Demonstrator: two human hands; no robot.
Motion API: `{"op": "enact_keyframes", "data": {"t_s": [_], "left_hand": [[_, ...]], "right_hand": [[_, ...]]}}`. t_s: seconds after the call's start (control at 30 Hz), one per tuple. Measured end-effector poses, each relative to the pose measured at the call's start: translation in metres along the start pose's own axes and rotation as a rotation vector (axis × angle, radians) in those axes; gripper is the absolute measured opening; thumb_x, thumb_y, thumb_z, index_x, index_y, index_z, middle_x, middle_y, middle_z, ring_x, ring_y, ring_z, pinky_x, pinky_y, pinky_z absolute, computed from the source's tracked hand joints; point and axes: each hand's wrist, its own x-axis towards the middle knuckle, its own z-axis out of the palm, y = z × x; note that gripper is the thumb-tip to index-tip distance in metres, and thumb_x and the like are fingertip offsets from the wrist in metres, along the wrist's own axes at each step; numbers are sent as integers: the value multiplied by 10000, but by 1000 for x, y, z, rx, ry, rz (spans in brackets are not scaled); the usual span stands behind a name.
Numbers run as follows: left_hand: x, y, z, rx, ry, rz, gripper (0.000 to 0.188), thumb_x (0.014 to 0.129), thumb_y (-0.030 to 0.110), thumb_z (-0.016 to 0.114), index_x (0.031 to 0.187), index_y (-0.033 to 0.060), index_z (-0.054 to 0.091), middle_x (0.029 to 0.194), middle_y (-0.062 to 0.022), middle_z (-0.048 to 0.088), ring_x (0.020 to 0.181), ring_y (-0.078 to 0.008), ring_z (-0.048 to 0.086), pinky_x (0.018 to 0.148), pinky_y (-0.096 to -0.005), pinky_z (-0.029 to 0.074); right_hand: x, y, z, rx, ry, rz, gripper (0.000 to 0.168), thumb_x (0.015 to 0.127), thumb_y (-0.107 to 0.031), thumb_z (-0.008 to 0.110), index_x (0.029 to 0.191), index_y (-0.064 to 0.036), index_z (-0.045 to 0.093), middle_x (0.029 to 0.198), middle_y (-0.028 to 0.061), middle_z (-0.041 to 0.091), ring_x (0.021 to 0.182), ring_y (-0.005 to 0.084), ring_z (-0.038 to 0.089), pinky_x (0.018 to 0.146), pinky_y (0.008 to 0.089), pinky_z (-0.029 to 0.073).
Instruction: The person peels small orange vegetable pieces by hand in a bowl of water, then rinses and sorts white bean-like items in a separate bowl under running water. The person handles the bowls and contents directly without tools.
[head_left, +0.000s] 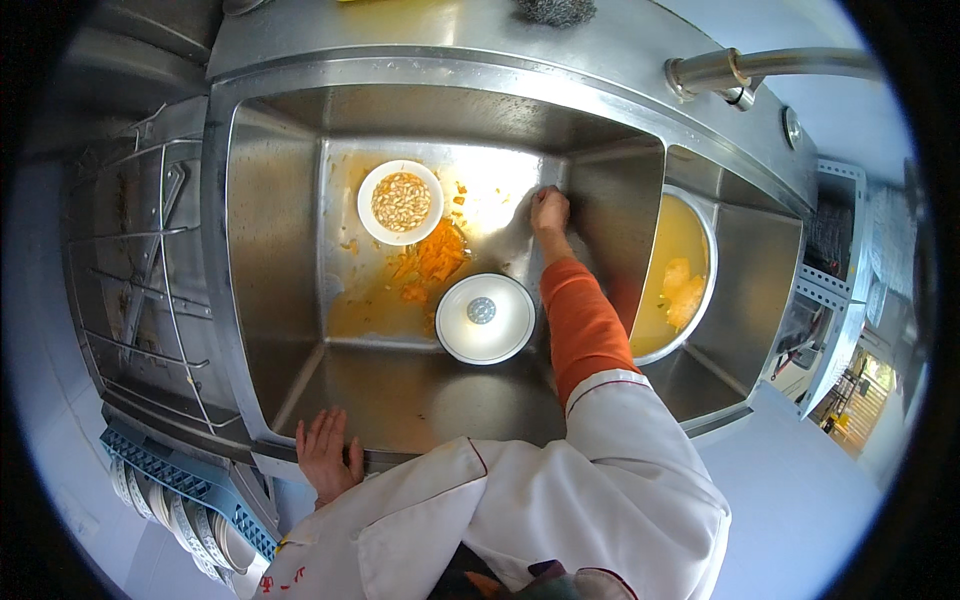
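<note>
My right hand (551, 210) reaches down to the floor of the large stainless steel sink basin (285, 187), close to its right wall. Its fingers are curled, and whether anything is inside them is hidden. My left hand (330, 454) lies flat on the front rim, fingers spread, holding nothing. Left of my right hand, a white bowl (366, 206) contains pale seeds (401, 201) in liquid. Wet orange pulp (439, 255), apparently pumpkin, is heaped beside that bowl. Nearer to me is a white dark-rimmed bowl (510, 330) with a grey, dotted round patch at its centre.
In the smaller right basin, a large metal bowl (712, 255) holds cloudy yellow liquid and orange pieces (681, 292). A faucet (712, 73) extends over the back right. Steel wool (556, 10) lies on the back ledge. Left are a wire rack (166, 277) and a blue crate (172, 472) by stacked bowls (187, 529).
</note>
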Motion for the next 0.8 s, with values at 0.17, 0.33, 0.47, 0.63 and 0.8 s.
{"op": "enact_keyframes", "data": {"t_s": [0.17, 0.33, 0.47, 0.63, 0.8], "left_hand": [[0, 0, -1, 12, -4, 12, 424, 743, 188, 608, 1141, 43, 594, 1155, -128, 604, 1127, -300, 526, 1025, -527, 299], [2, -3, -2, -64, -70, 22, 420, 777, 166, 599, 1179, 48, 564, 1151, -154, 599, 1093, -315, 546, 999, -536, 325], [60, 13, -6, -405, -181, -59, 415, 851, 171, 573, 1235, 26, 509, 1175, -211, 572, 1051, -373, 559, 913, -475, 429], [197, -26, 71, -330, -140, -114, 449, 876, 213, 555, 1262, -2, 475, 1093, -242, 603, 961, -395, 594, 860, -424, 467], [304, -71, 149, -855, -224, -510, 486, 863, 168, 571, 1311, 58, 416, 1139, -162, 602, 941, -261, 638, 784, -382, 511]], "right_hand": [[5, -12, -13, -126, -124, -62, 196, 778, -166, 594, 882, -8, 642, 939, 215, 646, 918, 383, 617, 810, 438, 501], [3, -23, -2, -56, -125, -161, 225, 794, -193, 598, 885, 6, 651, 912, 233, 647, 888, 387, 625, 794, 425, 504], [-19, -58, 7, 322, -218, -211, 169, 863, -155, 610, 872, 11, 641, 718, 136, 655, 616, 203, 638, 563, 329, 524], [-87, -176, -4, 583, -520, -340, 193, 904, -142, 542, 931, 5, 665, 847, 187, 651, 742, 272, 641, 720, 359, 510], [-101, -177, -18, 339, -237, -521, 185, 891, -139, 553, 986, -47, 683, 898, 179, 639, 851, 305, 624, 771, 373, 497]]}}
